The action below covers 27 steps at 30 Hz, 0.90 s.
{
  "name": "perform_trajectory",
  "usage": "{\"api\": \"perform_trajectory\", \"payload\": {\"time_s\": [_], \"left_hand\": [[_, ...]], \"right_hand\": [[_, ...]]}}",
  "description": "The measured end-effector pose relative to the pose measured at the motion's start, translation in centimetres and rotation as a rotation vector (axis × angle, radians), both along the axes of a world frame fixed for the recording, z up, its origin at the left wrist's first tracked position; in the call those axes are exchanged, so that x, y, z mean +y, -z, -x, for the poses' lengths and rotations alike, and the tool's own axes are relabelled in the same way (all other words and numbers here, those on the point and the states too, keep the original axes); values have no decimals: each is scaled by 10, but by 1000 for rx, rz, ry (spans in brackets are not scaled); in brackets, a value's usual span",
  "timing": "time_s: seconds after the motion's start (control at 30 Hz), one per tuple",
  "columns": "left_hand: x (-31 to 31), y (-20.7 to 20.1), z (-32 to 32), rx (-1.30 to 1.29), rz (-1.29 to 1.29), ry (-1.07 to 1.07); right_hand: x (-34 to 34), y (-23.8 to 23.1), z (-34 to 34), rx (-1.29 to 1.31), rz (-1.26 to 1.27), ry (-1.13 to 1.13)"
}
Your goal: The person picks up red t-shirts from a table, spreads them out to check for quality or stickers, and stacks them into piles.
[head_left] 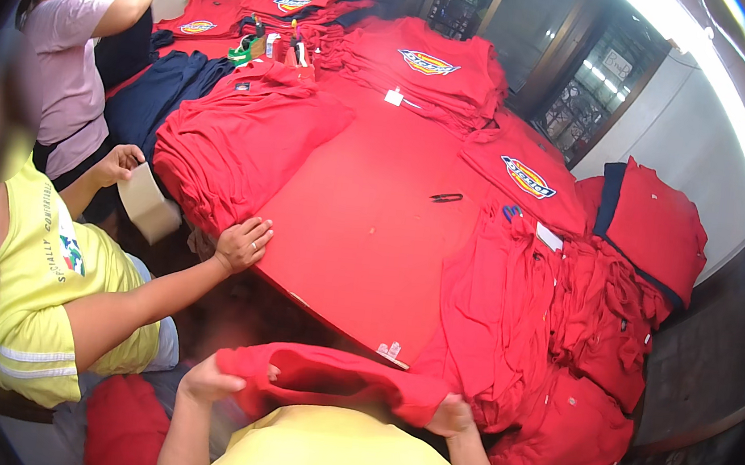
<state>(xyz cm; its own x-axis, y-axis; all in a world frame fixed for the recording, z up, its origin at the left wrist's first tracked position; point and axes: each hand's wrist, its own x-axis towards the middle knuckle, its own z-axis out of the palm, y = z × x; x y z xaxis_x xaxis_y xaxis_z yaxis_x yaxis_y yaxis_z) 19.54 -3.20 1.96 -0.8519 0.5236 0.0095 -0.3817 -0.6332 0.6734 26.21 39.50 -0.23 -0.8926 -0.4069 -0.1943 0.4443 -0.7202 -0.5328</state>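
Note:
A red garment [333,365] stretches between my hands in front of my chest, its opening spread and dark inside. My left hand [210,380] grips its left end and my right hand [452,415] pinches its right end. Just beyond lies the edge of the red-topped table [364,232]. Loose red shirts [491,307] are heaped along the table's right side, close to my right hand. Below my left hand is another piece of red cloth [128,429].
Dark thread snips [446,197] lie mid-table. Stacked red shirts with printed fronts [426,67] stand at the back, and a folded pile [655,228] at the right. A yellow-shirted co-worker's hand [244,243] rests by a red stack [228,147]; another person [71,51] stands farther back.

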Motion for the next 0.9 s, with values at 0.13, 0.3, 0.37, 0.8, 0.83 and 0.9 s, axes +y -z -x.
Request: {"api": "perform_trajectory", "payload": {"time_s": [0.13,0.3,0.37,0.8,0.83,0.9], "left_hand": [[-14,9,13,-22,-9,-35],[-41,18,11,41,-74,-138],[-42,17,17,80,-184,-95],[-6,-106,98,237,213,-138],[0,-125,106,252,211,-184],[14,-154,125,266,199,-256]], "right_hand": [[-1,9,23,158,89,-148],[4,-44,66,292,-264,-86],[15,-41,70,302,-159,-43],[72,-121,84,731,-77,209],[75,-138,99,822,24,133],[111,-142,125,1036,58,-5]]}}
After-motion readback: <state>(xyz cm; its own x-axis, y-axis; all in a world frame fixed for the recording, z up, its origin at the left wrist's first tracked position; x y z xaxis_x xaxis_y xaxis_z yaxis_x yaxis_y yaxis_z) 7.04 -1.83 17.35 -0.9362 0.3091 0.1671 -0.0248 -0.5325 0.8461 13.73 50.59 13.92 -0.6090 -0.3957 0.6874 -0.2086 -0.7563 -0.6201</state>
